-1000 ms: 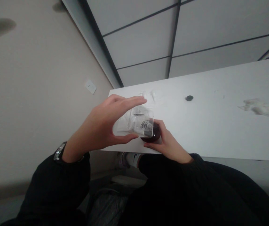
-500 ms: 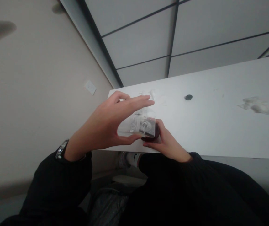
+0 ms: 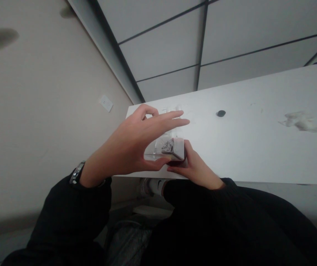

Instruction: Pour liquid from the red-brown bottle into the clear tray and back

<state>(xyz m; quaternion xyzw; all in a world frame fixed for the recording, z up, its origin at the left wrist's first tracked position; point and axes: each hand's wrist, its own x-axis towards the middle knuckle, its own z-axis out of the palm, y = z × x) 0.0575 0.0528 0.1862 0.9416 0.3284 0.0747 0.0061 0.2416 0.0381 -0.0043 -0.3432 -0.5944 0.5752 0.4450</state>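
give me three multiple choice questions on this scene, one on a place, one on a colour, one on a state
1. Where is the wristwatch?
A. On the right wrist
B. On the left wrist
C. Lying on the tabletop

2. What colour are the sleeves?
A. White
B. Red
C. Black

3. What is the right hand doing?
A. Holding a dark red round object behind a clear plastic piece
B. Resting flat on the tabletop
C. Hanging below the tabletop

1: B, the watch sits just behind the left hand.
2: C, both sleeves show black.
3: A, its fingers curl around the dark red round object.
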